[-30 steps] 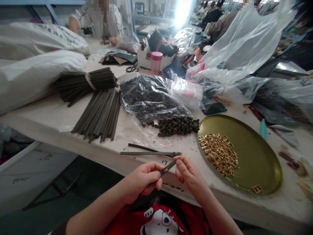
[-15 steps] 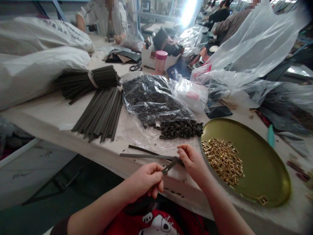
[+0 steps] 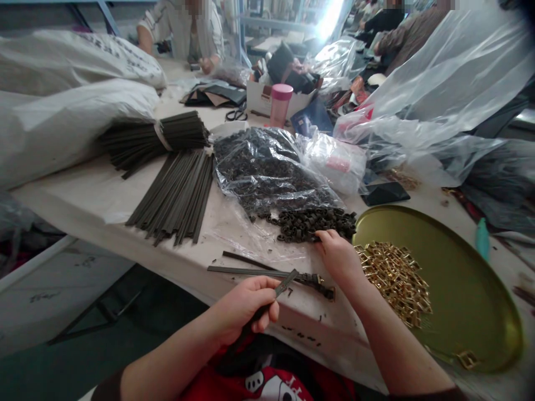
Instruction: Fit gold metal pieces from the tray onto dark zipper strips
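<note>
My left hand [image 3: 251, 306] is closed around a narrow dark strap [image 3: 286, 282], whose short end juts up past the thumb; more of it hangs below the fingers. My right hand [image 3: 337, 255] is at the near edge of a pile of small dark strap loops [image 3: 292, 224], its thumb and fingertips drawn together there. Whether a loop is pinched between them cannot be made out. Between the hands, two straps with gold buckles [image 3: 328, 291] lie near the table edge.
A round gold-coloured tray [image 3: 472, 303] of gold buckles [image 3: 397, 281] stands at right. A plastic bag of dark loops [image 3: 267, 164] lies behind the pile. Loose straps [image 3: 173, 195] and a tied strap bundle [image 3: 184, 131] are at left. A person [image 3: 181, 33] sits across the table.
My right hand has left the strap and moved up to the loop pile. The left hand keeps its strap. A buckled end now shows on the table where the right hand was.
</note>
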Demonstrator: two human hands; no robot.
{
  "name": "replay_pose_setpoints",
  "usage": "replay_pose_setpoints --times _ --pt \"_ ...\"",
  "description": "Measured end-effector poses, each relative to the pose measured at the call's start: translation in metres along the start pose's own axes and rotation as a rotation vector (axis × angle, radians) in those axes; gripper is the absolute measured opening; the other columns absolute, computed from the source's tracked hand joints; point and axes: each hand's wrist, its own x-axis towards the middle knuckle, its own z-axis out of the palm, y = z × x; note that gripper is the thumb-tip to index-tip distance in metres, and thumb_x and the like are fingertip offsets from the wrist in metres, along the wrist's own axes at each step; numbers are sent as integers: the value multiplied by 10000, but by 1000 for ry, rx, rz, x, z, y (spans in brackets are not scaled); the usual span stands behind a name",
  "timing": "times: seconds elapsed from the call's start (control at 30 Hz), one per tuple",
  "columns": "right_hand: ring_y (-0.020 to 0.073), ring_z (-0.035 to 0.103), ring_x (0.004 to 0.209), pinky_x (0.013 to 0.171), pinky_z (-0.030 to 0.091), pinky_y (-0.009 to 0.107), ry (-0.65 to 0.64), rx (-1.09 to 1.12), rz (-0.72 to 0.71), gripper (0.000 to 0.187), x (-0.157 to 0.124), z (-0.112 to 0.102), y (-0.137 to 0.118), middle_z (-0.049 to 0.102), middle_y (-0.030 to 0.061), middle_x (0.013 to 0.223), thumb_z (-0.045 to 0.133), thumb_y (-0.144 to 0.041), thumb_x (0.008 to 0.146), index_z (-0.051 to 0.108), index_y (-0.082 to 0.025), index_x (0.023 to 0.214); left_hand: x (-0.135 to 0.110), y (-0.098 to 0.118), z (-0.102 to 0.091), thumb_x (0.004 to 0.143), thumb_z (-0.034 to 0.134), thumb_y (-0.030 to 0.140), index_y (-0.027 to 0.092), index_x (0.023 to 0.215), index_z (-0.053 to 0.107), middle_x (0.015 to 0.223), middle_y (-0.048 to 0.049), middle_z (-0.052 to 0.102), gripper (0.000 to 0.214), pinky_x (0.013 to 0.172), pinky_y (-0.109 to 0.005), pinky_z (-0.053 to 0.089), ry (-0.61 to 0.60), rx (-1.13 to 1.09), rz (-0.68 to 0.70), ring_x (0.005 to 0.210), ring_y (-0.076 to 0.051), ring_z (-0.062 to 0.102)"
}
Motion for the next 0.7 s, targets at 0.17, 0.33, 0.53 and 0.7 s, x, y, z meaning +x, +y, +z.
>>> replay_pose_setpoints --times 0.17,0.33,0.53,0.7 --pt "251 578 809 712 426 356 103 216 64 292 -1 -4 3 600 137 973 442 -142 808 561 -122 1074 -5 -6 -2 677 421 117 118 868 541 497 53 535 225 296 -136 162 -30 -49 7 289 -14 329" --pt "246 545 834 780 414 389 210 432 113 220 -9 -13 0 579 116 918 470 -247 806 616 -149 940 -12 -14 -1 669 431 112 129 880 525 505 60 532 232 300 -135 165 -45 -87 23 295 -12 303" --pt "185 558 646 639 461 343 234 788 282 265 -30 -16 -5 589 42 690 530 -404 776 602 -155 828 -18 -22 3 722 475 190 132 910 534 530 49 536 205 319 -143 137 -60 -90 78 313 -7 270" --pt "158 590 598 600 489 313 173 1070 375 320 -49 -27 -19 605 14 638 608 -476 706 571 -161 752 -22 -27 6 773 479 283 112 944 552 554 33 532 253 338 -154 156 -61 -66 131 345 -17 289"
